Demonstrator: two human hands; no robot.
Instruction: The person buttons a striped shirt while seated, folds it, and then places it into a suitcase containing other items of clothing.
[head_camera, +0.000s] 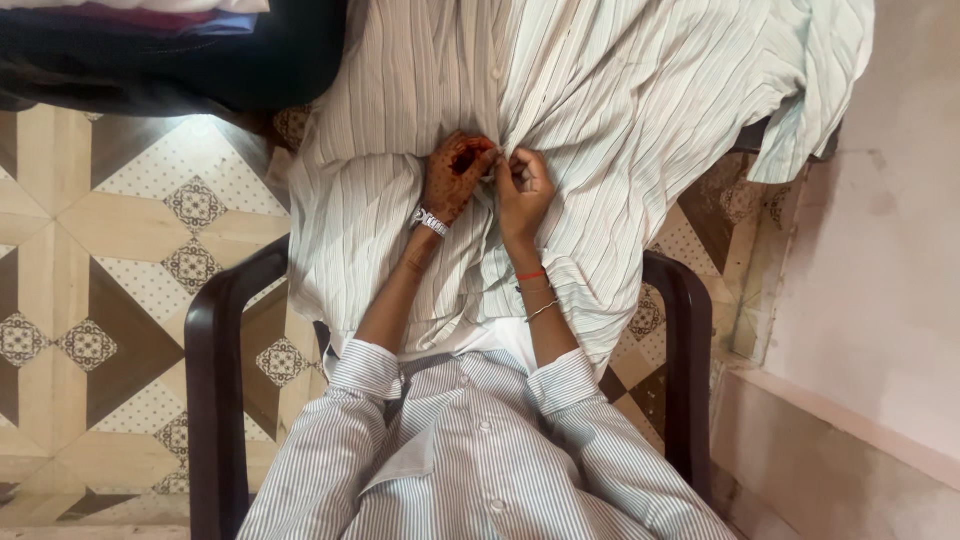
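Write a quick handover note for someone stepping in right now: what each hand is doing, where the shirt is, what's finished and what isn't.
Left hand: pinching the front placket of the white pinstriped cotton shirt.
Right hand: pinching the same placket, fingertips meeting the left's.
Shirt: spread over the lap and the dark plastic armchair, collar end away from the person.
Done: one white button shows above the hands; whether it is fastened cannot be told.
Left: the placket at the hands and below looks open.

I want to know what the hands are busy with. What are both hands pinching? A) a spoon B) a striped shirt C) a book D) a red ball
B: the left hand and the right hand both pinch the pale striped shirt at its middle, where it lies spread over the dark chair.
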